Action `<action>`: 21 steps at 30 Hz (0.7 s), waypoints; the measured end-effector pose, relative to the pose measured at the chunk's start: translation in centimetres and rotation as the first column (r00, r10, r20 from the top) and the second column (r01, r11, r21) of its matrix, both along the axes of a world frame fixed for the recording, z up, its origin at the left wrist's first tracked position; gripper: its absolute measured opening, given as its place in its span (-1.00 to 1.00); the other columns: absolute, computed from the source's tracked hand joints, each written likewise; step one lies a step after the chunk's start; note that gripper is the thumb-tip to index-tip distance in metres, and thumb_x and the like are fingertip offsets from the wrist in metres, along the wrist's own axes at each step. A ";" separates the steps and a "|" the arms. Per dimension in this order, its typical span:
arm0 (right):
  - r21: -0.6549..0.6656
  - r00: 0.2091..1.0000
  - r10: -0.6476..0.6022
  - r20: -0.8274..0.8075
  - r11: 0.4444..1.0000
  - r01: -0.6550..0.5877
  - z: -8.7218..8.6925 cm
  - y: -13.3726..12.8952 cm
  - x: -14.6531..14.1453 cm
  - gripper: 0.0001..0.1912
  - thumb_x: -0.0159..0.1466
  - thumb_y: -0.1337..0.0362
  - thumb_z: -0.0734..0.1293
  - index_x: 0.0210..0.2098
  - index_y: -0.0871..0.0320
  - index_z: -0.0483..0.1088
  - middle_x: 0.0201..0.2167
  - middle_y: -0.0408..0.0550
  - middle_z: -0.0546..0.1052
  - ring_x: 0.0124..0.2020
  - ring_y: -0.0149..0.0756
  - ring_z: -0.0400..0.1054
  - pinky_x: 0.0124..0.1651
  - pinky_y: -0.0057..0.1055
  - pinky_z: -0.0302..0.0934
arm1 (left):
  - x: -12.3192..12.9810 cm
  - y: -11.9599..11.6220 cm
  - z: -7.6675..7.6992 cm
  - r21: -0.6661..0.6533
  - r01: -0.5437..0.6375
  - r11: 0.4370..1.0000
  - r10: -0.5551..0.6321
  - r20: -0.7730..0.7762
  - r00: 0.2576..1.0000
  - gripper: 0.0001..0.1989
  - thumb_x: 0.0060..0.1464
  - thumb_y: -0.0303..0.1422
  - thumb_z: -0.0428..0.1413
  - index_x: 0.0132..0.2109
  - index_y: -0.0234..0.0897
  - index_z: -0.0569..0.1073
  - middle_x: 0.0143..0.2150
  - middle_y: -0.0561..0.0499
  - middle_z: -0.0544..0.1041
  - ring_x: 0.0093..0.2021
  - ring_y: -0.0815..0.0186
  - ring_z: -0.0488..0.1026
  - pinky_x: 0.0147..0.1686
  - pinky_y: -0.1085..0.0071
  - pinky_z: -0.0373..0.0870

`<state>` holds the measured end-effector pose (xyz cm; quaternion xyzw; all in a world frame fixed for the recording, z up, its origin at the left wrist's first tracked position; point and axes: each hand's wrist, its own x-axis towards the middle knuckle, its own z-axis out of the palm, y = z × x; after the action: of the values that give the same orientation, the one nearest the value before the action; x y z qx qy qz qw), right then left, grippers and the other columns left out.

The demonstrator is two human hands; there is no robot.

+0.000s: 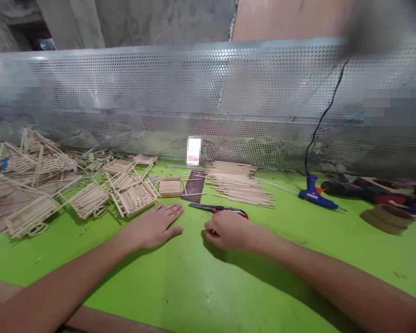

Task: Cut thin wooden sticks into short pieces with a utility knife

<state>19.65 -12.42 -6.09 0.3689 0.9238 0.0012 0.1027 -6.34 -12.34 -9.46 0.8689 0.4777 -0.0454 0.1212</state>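
Note:
My left hand (161, 225) lies palm down on the green tabletop (190, 282), fingers stretched out and holding nothing. Beside it my right hand (230, 230) is curled closed; a small pale bit shows between its fingers, too little to name. A utility knife (201, 206) with a black and red handle lies just behind the right hand, its blade toward the left. Past the left fingertips sits a little cart made of sticks (170, 187), close to a dark brown strip (194, 186). Thin wooden sticks (239, 182) lie in a pile beyond the knife.
More stick carts (133, 196) crowd the left, with stick frames (38, 157) farther back. A blue glue gun (314, 194) with a hanging cord stands at the right, near a brown ring-shaped piece (386, 218). A perforated metal panel (159, 101) borders the back.

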 end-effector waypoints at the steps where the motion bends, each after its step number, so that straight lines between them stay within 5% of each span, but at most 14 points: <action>1: 0.000 1.000 -0.001 0.001 1.000 0.001 0.0 0.0 0.0 -0.57 0.42 0.20 0.19 -0.36 0.18 0.64 -0.49 0.04 0.59 -0.54 -0.27 0.30 -0.40 -0.30 -0.03 | 0.1 0.0 0.0 0.011 -0.023 1.000 0.024 -0.020 1.000 -0.19 0.41 0.22 -0.35 0.57 -0.16 -0.14 0.57 0.08 -0.22 0.59 0.04 -0.13 0.54 -0.06 -0.20; 10: -0.012 1.000 -0.008 -0.005 1.000 0.008 -0.2 0.0 0.0 -0.56 0.42 0.20 0.17 -0.37 0.17 0.63 -0.50 0.02 0.58 -0.55 -0.29 0.26 -0.40 -0.30 -0.03 | 0.4 -1.0 1.0 0.118 -0.273 0.955 0.293 -0.201 0.935 -0.12 0.40 0.16 -0.16 0.53 -0.48 0.03 0.55 -0.26 -0.01 0.54 -0.11 0.05 0.50 -0.03 0.08; 16: -0.015 1.000 -0.009 -0.014 1.000 0.008 -0.1 0.0 0.1 -0.58 0.41 0.21 0.17 -0.40 0.17 0.60 -0.52 0.00 0.55 -0.57 -0.32 0.20 -0.41 -0.31 -0.04 | 0.1 -1.9 1.1 0.137 -0.292 0.946 0.318 -0.232 0.919 -0.15 0.40 0.17 -0.14 0.46 -0.50 0.25 0.49 -0.35 0.16 0.43 -0.24 0.27 0.37 -0.13 0.31; 21: -0.057 0.999 -0.026 -0.031 0.998 0.024 0.0 0.0 0.1 -0.57 0.43 0.22 0.16 -0.41 0.19 0.58 -0.52 -0.01 0.54 -0.58 -0.33 0.19 -0.42 -0.31 -0.01 | -0.7 -2.3 -0.6 0.130 -0.282 0.951 0.296 -0.100 0.950 -0.08 0.30 0.30 -0.12 0.40 -0.40 0.40 0.41 -0.41 0.33 0.28 -0.36 0.44 0.15 -0.27 0.51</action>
<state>19.72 -12.38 -6.12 0.3772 0.9203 -0.0321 0.0985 -7.05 -14.65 -10.07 0.7908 0.6080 -0.0513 0.0479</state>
